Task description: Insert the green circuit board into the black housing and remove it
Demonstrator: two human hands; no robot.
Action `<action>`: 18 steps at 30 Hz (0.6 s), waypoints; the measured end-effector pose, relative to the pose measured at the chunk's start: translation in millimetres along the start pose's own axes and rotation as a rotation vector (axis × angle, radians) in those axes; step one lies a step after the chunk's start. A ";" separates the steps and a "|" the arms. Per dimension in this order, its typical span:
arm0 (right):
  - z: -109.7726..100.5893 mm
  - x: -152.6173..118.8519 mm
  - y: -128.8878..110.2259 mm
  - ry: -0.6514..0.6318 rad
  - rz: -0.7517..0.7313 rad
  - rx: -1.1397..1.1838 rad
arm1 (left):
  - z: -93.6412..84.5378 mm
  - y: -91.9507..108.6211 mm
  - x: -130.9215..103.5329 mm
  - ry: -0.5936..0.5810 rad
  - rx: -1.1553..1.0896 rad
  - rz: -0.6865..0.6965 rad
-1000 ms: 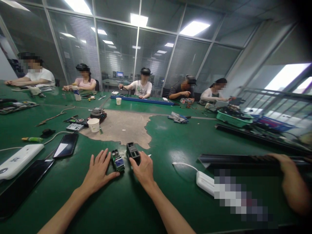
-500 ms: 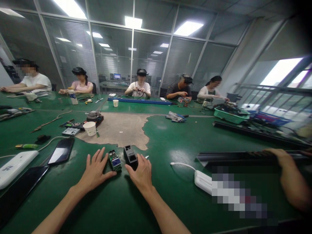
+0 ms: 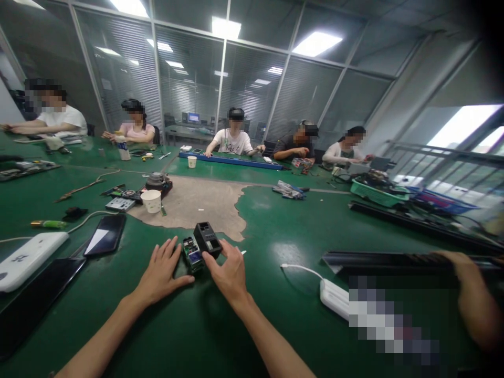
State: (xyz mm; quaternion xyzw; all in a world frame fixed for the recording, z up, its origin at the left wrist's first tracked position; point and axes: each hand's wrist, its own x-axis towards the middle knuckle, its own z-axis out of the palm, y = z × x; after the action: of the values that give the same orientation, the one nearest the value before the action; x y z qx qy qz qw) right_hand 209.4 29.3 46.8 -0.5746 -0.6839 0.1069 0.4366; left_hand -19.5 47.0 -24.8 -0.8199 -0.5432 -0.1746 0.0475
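Near the middle of the green table, my right hand (image 3: 229,266) grips a black plastic housing (image 3: 207,240) between thumb and fingers. The housing is tilted and partly overlaps a small circuit board module (image 3: 191,255) with a blue part on it. To the left of the module, my left hand (image 3: 163,270) lies with fingers spread, its thumb close to the module's lower edge. That hand holds nothing. The underside of the housing is hidden.
A white paper cup (image 3: 151,201) stands beyond my left hand, near a phone (image 3: 105,235) and a white power strip (image 3: 35,260). At the right, another person's hand (image 3: 464,278) rests by a black rail (image 3: 386,261). Several people sit across the table.
My right hand has lifted and tilted the black housing leftward, over the circuit board module. The view has shifted slightly. Across the table, the middle person's arms have spread apart.
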 end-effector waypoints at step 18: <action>27.2 -4.3 -27.7 -0.188 -0.013 -0.165 | 9.0 -7.1 -2.4 0.064 -0.065 -0.027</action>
State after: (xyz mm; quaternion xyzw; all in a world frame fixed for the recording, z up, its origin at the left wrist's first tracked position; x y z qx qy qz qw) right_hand 170.5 26.3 46.5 -0.5916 -0.7320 0.1008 0.3225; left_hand -24.6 50.1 -34.9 -0.8076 -0.5465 -0.2188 0.0358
